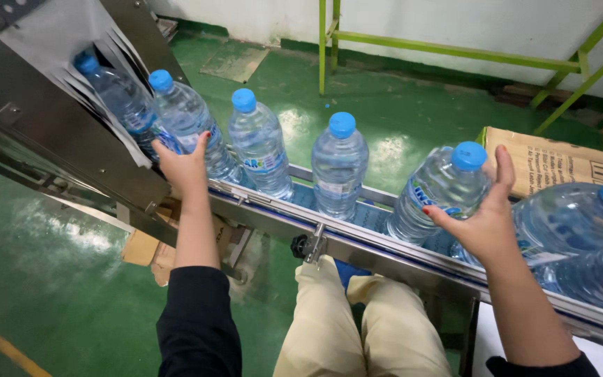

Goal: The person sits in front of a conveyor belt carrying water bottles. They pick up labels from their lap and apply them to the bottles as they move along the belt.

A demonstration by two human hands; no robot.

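Observation:
Several clear plastic water bottles with blue caps stand in a row on a narrow steel conveyor (357, 244). My left hand (184, 166) grips the second bottle from the left (188, 119), just outside a machine opening hung with plastic strips (71, 49). A further bottle (116, 94) is still half under those strips. My right hand (486, 216) wraps around a tilted bottle (441, 188) near the right end, fingers against its cap side. Two upright bottles (259, 143) (340, 164) stand untouched between my hands.
Larger bottles (581, 216) crowd the right end of the conveyor. A brown cardboard box (560, 160) lies behind them. Green floor (50, 279), a green metal frame (455, 49) and a white wall are beyond. My legs in beige trousers (343, 328) are under the conveyor.

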